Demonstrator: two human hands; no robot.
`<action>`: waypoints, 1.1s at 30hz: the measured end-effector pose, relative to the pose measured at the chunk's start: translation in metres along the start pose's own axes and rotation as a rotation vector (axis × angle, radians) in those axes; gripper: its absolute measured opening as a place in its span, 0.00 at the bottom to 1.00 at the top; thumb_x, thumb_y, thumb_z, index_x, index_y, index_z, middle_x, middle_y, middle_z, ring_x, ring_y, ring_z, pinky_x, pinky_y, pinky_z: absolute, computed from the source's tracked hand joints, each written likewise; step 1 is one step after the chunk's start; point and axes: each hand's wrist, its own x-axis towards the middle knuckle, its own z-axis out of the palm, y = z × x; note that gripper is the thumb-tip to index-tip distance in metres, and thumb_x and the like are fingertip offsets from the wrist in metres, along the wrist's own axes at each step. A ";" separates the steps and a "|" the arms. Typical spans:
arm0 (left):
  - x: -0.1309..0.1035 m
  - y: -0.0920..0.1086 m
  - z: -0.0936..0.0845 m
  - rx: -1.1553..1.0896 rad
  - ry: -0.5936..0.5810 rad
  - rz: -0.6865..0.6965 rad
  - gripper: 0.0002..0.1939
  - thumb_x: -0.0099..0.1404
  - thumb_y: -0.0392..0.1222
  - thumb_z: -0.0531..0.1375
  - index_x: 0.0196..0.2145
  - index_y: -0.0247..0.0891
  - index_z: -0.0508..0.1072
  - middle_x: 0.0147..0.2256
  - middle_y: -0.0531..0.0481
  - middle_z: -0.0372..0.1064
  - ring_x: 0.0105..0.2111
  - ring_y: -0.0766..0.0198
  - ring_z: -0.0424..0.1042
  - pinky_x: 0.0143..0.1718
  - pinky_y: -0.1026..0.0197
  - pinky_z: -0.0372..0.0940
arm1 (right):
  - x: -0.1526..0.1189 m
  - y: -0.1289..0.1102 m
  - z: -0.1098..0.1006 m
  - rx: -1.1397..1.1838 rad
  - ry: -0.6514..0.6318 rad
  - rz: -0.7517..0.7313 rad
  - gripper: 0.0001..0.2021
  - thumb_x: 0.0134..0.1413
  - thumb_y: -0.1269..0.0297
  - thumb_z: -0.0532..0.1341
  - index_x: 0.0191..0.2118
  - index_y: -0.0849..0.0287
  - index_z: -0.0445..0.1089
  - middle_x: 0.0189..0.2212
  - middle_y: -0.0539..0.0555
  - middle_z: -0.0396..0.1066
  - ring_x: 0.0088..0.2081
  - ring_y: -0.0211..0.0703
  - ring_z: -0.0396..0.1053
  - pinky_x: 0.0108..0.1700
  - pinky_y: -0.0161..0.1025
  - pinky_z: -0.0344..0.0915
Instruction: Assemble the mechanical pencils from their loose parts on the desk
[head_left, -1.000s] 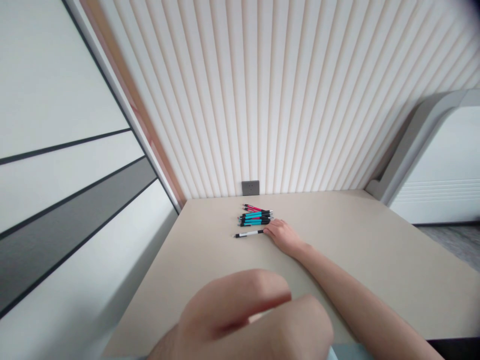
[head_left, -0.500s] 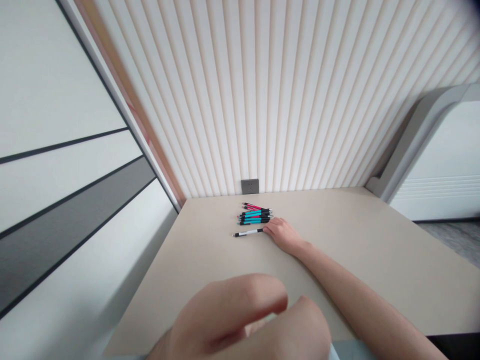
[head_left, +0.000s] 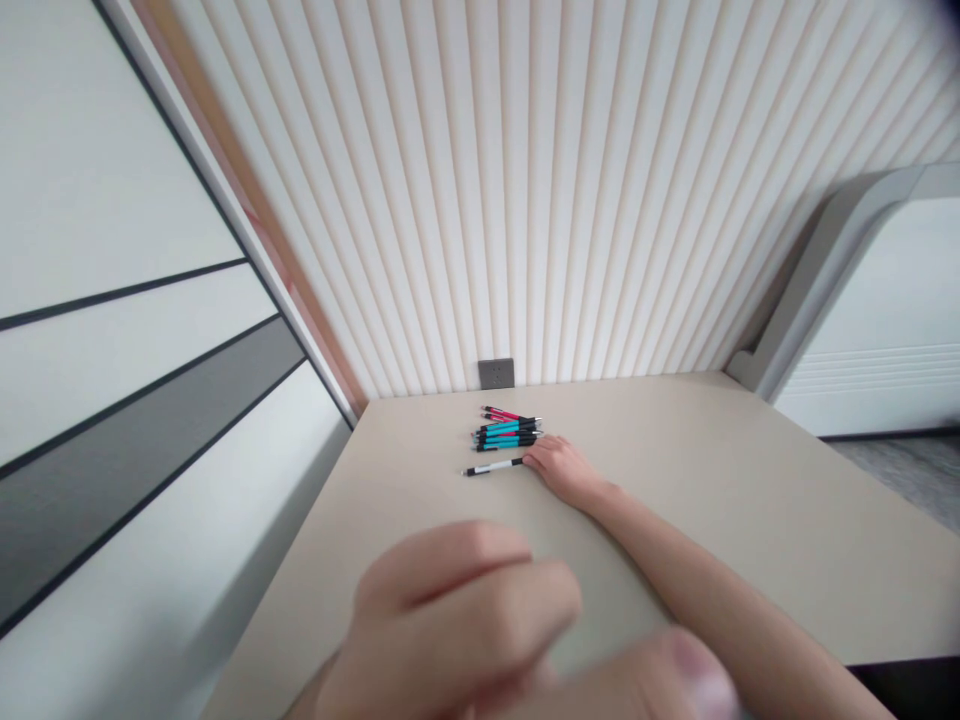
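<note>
A white pen (head_left: 493,467) with black ends lies across the tabletop, its tip pointing toward my right hand. My right hand (head_left: 559,466) rests palm down on the table, its fingers closed over the black end of that pen. Just behind it is a small pile of pens, some with turquoise barrels (head_left: 506,441) and some with red barrels (head_left: 502,412). Close to the camera, my left hand (head_left: 472,620) is large and blurred. Its fingers are curled in and the thumb sticks out to the right; nothing shows in it.
The beige table (head_left: 675,450) reaches back to a ribbed white wall (head_left: 517,200) with a dark socket (head_left: 496,374). A white and grey panel (head_left: 90,400) stands along the left side. At the right is a grey-framed white board (head_left: 892,320).
My left hand has turned; its fingers are curled and the thumb now shows at the lower right. My right hand stays at the white pen. The view has shifted slightly.
</note>
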 end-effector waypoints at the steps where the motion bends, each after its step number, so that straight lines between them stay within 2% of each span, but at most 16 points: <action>1: -0.002 -0.011 0.012 0.020 0.040 0.025 0.09 0.64 0.32 0.60 0.38 0.46 0.74 0.30 0.55 0.76 0.27 0.62 0.73 0.26 0.57 0.72 | 0.000 -0.001 0.000 -0.002 0.010 0.007 0.15 0.68 0.62 0.50 0.36 0.60 0.72 0.35 0.56 0.73 0.40 0.44 0.67 0.46 0.39 0.58; 2: -0.008 -0.026 0.025 0.021 0.033 0.073 0.08 0.65 0.34 0.58 0.40 0.43 0.74 0.30 0.53 0.77 0.28 0.62 0.74 0.27 0.57 0.71 | 0.000 -0.002 0.000 -0.002 0.020 0.012 0.15 0.68 0.62 0.50 0.36 0.60 0.72 0.36 0.56 0.73 0.40 0.44 0.67 0.45 0.39 0.58; 4: -0.029 -0.063 0.056 0.062 -0.125 0.131 0.08 0.66 0.35 0.56 0.42 0.36 0.73 0.29 0.49 0.76 0.29 0.61 0.74 0.28 0.56 0.69 | 0.000 -0.003 0.000 -0.005 0.037 0.024 0.14 0.68 0.63 0.51 0.35 0.59 0.71 0.36 0.56 0.73 0.40 0.43 0.67 0.44 0.39 0.58; 6: -0.059 -0.104 0.087 0.192 -0.316 0.068 0.08 0.68 0.36 0.54 0.36 0.36 0.73 0.26 0.49 0.74 0.27 0.61 0.71 0.28 0.57 0.66 | 0.001 -0.004 0.000 -0.005 0.051 0.031 0.13 0.67 0.63 0.51 0.34 0.59 0.70 0.35 0.55 0.73 0.40 0.43 0.67 0.43 0.39 0.58; 8: -0.089 -0.137 0.112 0.318 -0.515 -0.043 0.13 0.70 0.36 0.52 0.30 0.36 0.72 0.25 0.49 0.71 0.29 0.61 0.71 0.31 0.58 0.65 | 0.002 -0.004 0.001 -0.002 0.065 0.036 0.13 0.67 0.64 0.51 0.34 0.58 0.70 0.35 0.55 0.73 0.39 0.43 0.67 0.43 0.39 0.59; 10: -0.113 -0.158 0.128 0.336 -0.565 -0.057 0.13 0.70 0.36 0.52 0.30 0.37 0.72 0.27 0.48 0.71 0.32 0.60 0.71 0.34 0.58 0.64 | 0.003 -0.003 0.001 0.008 0.071 0.039 0.12 0.67 0.65 0.51 0.34 0.58 0.70 0.34 0.55 0.73 0.39 0.44 0.67 0.43 0.39 0.59; 14: -0.133 -0.166 0.139 0.351 -0.614 -0.082 0.13 0.71 0.36 0.52 0.30 0.37 0.72 0.29 0.47 0.71 0.35 0.59 0.70 0.36 0.58 0.64 | 0.002 0.000 0.002 0.069 0.085 0.061 0.12 0.67 0.66 0.51 0.34 0.58 0.69 0.34 0.54 0.73 0.39 0.43 0.68 0.43 0.38 0.59; 18: -0.140 -0.164 0.139 0.357 -0.657 -0.103 0.09 0.71 0.39 0.53 0.42 0.37 0.72 0.37 0.46 0.71 0.40 0.57 0.70 0.40 0.56 0.64 | 0.001 0.002 0.003 0.211 0.137 0.095 0.14 0.68 0.65 0.49 0.32 0.58 0.67 0.32 0.54 0.72 0.36 0.42 0.68 0.41 0.36 0.60; 20: -0.143 -0.167 0.139 0.372 -0.676 -0.117 0.09 0.70 0.39 0.54 0.45 0.36 0.71 0.39 0.45 0.71 0.40 0.56 0.71 0.39 0.56 0.65 | 0.000 0.002 0.003 0.257 0.158 0.114 0.15 0.68 0.65 0.47 0.31 0.58 0.67 0.31 0.54 0.71 0.35 0.42 0.68 0.40 0.36 0.60; 24: -0.148 -0.176 0.139 0.393 -0.725 -0.115 0.07 0.71 0.38 0.54 0.40 0.38 0.72 0.33 0.47 0.70 0.35 0.58 0.72 0.33 0.59 0.65 | -0.002 0.001 0.000 0.282 0.155 0.114 0.17 0.69 0.62 0.46 0.30 0.58 0.66 0.30 0.53 0.71 0.34 0.41 0.68 0.38 0.35 0.60; 29: -0.148 -0.182 0.139 0.401 -0.764 -0.089 0.10 0.72 0.42 0.52 0.42 0.39 0.71 0.33 0.48 0.71 0.35 0.60 0.73 0.30 0.62 0.64 | 0.000 0.003 -0.001 0.301 0.107 0.091 0.18 0.69 0.61 0.46 0.32 0.58 0.69 0.31 0.53 0.73 0.34 0.40 0.69 0.37 0.35 0.61; 33: -0.150 -0.183 0.142 0.404 -0.786 -0.089 0.11 0.73 0.42 0.51 0.40 0.39 0.72 0.32 0.48 0.71 0.32 0.61 0.74 0.27 0.63 0.63 | 0.003 0.006 0.000 0.278 0.087 0.066 0.15 0.67 0.63 0.49 0.34 0.57 0.71 0.32 0.53 0.74 0.35 0.41 0.69 0.40 0.36 0.62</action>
